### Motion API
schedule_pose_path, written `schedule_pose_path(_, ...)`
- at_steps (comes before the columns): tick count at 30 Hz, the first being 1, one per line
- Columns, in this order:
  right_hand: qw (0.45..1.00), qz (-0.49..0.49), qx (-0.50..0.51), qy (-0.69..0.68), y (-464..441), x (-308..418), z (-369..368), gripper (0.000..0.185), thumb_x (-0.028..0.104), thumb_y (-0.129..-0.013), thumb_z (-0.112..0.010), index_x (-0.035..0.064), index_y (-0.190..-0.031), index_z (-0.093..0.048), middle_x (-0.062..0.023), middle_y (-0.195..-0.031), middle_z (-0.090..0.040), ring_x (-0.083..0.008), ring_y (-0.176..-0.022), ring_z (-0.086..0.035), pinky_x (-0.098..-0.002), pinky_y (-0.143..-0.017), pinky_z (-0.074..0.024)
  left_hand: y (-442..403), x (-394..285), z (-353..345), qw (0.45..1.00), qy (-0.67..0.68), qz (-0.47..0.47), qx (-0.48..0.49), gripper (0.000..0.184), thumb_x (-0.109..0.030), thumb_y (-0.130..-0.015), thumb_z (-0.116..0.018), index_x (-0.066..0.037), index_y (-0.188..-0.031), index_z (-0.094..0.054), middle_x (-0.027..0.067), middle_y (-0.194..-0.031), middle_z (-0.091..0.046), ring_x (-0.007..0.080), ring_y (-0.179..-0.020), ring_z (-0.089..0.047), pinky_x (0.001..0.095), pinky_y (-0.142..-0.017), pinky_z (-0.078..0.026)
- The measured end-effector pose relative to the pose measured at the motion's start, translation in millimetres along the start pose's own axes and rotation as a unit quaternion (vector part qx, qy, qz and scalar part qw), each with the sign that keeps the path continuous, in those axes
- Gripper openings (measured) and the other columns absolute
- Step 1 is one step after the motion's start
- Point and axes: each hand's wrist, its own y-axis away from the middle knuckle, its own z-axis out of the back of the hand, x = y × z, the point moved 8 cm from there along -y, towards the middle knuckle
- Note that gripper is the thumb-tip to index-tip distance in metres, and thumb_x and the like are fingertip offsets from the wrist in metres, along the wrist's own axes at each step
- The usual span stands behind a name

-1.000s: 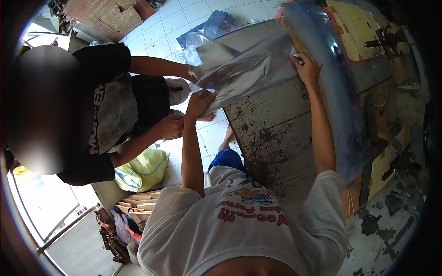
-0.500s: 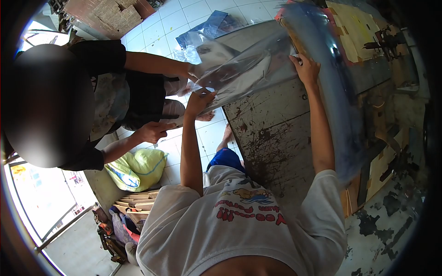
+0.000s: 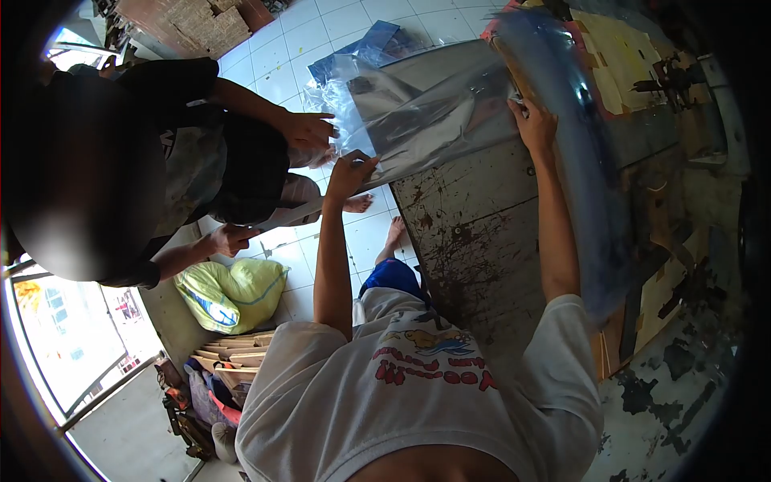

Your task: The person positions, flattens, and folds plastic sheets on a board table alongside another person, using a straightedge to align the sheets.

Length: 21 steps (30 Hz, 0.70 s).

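Observation:
A clear plastic sheet stretches across the far part of the scratched table and past its left edge. My left hand pinches the sheet's near edge beyond the table's left side. At the sheet's right end, my right hand grips its edge beside a wooden strip. A co-worker's one hand is apart from the sheet, fingers spread. Their other hand holds a narrow strip of plastic that runs toward my left forearm.
A large roll of bluish plastic lies along the right side. Blue plastic rests on the tiled floor. A yellow-green sack and stacked wooden boards stand at the lower left. The co-worker stands at the left.
The co-worker's upper hand has come off the sheet, and their lower hand has moved left and down, drawing the plastic strip out. My hands have hardly moved.

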Motion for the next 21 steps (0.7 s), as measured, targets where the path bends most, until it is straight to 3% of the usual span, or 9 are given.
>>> schedule_pose_path(10,0.999,-0.010,0.035,0.039,-0.3,2.1,-1.5,0.043,0.052,-0.085,-0.057,0.0107,-0.085,-0.068,-0.0044,-0.068,-0.065,-0.0263,-0.065,-0.061,-0.0419,-0.065,-0.0414,-1.0,3.6,-0.3,1.000,0.011,-0.003,0.011,0.036,-0.033,-0.084,-0.067,0.002,-0.080,-0.063,0.0034,-0.057,-0.058,0.0067,-0.053,-0.049,0.0247,-0.049,-0.038)
schedule_pose_path(13,0.998,-0.013,0.039,0.039,0.3,-0.4,-5.7,0.043,0.052,-0.085,-0.056,0.0111,-0.086,-0.068,-0.0045,-0.068,-0.065,-0.0268,-0.066,-0.061,-0.0418,-0.065,-0.0415,0.1,1.3,-0.3,1.000,0.016,-0.009,0.014,0.035,-0.032,-0.084,-0.068,0.003,-0.081,-0.063,0.0053,-0.061,-0.061,0.0075,-0.055,-0.052,0.0241,-0.051,-0.041)
schedule_pose_path(16,0.998,-0.017,0.040,0.043,-1.0,-1.9,-6.8,0.042,0.052,-0.085,-0.056,0.0113,-0.086,-0.068,-0.0048,-0.069,-0.065,-0.0270,-0.068,-0.062,-0.0416,-0.065,-0.0414,-7.0,24.6,-10.0,0.990,0.139,0.014,0.026,0.034,-0.030,-0.084,-0.068,0.003,-0.083,-0.062,0.0079,-0.066,-0.064,0.0089,-0.058,-0.057,0.0239,-0.053,-0.045)
schedule_pose_path(21,0.999,-0.022,0.028,0.021,-1.8,-2.2,-4.7,0.041,0.051,-0.084,-0.057,0.0113,-0.086,-0.067,-0.0098,-0.069,-0.065,-0.0297,-0.066,-0.062,-0.0427,-0.066,-0.0404,-1.9,17.2,-9.0,0.992,0.116,0.032,0.029,0.034,-0.029,-0.085,-0.067,0.005,-0.084,-0.060,0.0108,-0.070,-0.065,0.0104,-0.061,-0.060,0.0247,-0.054,-0.048)
